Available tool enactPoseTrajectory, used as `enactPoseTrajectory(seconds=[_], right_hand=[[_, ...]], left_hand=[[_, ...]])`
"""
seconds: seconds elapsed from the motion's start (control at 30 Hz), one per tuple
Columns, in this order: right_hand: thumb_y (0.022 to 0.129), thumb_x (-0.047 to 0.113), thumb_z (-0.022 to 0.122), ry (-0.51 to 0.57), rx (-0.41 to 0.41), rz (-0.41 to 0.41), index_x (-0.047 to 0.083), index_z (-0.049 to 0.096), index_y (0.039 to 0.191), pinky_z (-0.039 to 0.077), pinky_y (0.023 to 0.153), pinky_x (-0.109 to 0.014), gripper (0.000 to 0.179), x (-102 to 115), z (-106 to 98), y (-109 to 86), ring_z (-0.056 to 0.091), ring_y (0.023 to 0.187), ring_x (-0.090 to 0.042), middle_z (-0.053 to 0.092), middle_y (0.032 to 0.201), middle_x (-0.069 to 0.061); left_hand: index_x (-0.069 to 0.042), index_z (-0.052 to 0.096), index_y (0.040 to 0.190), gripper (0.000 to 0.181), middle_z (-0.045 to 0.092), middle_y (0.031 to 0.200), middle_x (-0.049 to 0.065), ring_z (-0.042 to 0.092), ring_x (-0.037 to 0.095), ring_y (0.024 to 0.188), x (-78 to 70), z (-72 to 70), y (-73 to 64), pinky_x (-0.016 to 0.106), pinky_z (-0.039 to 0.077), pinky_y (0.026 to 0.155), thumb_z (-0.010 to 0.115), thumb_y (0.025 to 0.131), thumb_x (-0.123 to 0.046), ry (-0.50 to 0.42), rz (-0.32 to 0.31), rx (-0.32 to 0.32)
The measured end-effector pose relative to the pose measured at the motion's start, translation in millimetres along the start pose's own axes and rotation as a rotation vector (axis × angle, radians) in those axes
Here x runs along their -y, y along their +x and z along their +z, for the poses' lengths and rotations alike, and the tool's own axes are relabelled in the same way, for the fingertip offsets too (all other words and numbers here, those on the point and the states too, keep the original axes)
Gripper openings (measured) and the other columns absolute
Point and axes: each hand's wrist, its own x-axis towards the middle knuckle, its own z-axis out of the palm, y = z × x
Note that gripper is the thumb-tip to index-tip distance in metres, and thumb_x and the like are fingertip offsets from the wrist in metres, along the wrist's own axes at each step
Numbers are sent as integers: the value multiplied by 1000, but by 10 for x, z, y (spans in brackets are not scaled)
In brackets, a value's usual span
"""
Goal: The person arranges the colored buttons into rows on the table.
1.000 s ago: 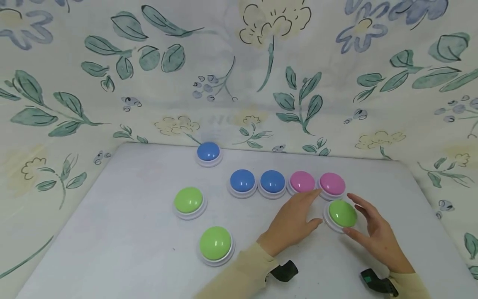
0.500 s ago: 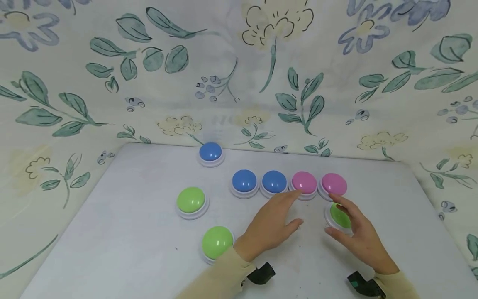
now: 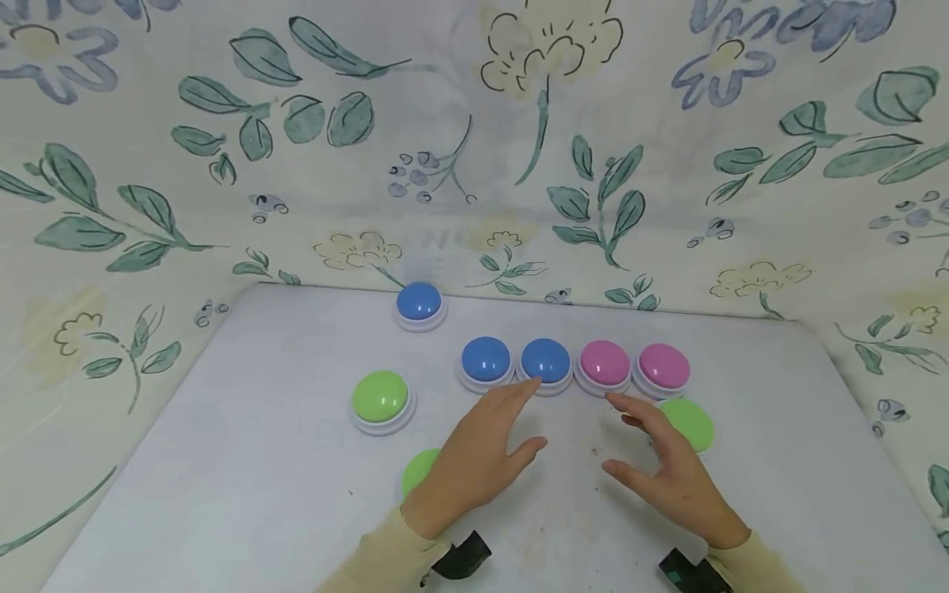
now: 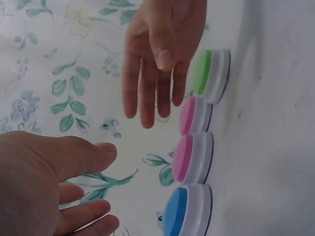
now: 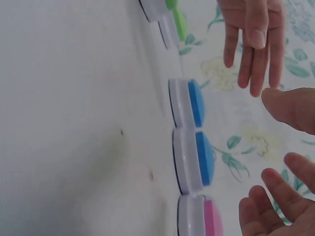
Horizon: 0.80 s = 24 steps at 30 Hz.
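My left hand (image 3: pixel 474 453) hovers over the white table with relaxed fingers and holds nothing. It overlaps a green push button (image 3: pixel 419 471) at the front left, and its fingertips lie near the front of a blue push button (image 3: pixel 545 361). My right hand (image 3: pixel 670 473), also relaxed and holding nothing, is left of and in front of another green push button (image 3: pixel 691 424), partly covering it. A second blue button (image 3: pixel 485 359) and two pink buttons, one left (image 3: pixel 605 362) and one right (image 3: pixel 664 366), complete a row with the first blue one. In the left wrist view both hands appear above the buttons.
A third blue button (image 3: pixel 418 301) stands near the table's back edge, and another green button (image 3: pixel 380 396) sits at the left. Floral fabric (image 3: pixel 474 165) hangs behind the white table (image 3: pixel 259 461). Dark wrist cameras sit below each hand.
Both hands have moved left across the table. The right hand has come away from the green button beside the pink ones, and the left hand now covers much of the front green button.
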Motion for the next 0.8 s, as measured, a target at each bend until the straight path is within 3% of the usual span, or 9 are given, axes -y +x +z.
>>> enactPoseTrajectory(seconds=[0.2, 0.37, 0.6, 0.8], right_hand=[[82, 8, 84, 7, 46, 5, 13, 48, 146, 44, 105, -19, 74, 55, 151, 42, 52, 126, -23, 53, 143, -11], [82, 10, 84, 15, 74, 35, 15, 48, 145, 49, 104, -31, 73, 77, 288, 66, 53, 127, -30, 54, 144, -9], [82, 14, 84, 31, 124, 117, 12, 49, 146, 50, 103, -41, 73, 124, 455, 115, 53, 128, -27, 53, 144, -1], [81, 13, 86, 75, 160, 85, 8, 48, 146, 49, 105, -37, 76, 167, 582, 178, 52, 130, -26, 53, 145, -5]], left_hand=[[-5, 49, 147, 66, 54, 146, 10, 50, 27, 135, 104, -88, -135, 42, 43, 111, 77, 90, -22, 3, -22, -59], [-6, 49, 148, 68, 55, 145, 9, 51, 26, 133, 199, -129, -268, 42, 45, 109, 79, 88, -20, 29, -53, -84], [-4, 51, 145, 68, 58, 140, 10, 54, 27, 130, 359, -187, -475, 44, 47, 108, 81, 85, -20, 54, -99, -115], [-4, 53, 144, 69, 58, 140, 10, 53, 29, 130, 477, -259, -616, 47, 45, 109, 82, 84, -23, 74, -124, -135]])
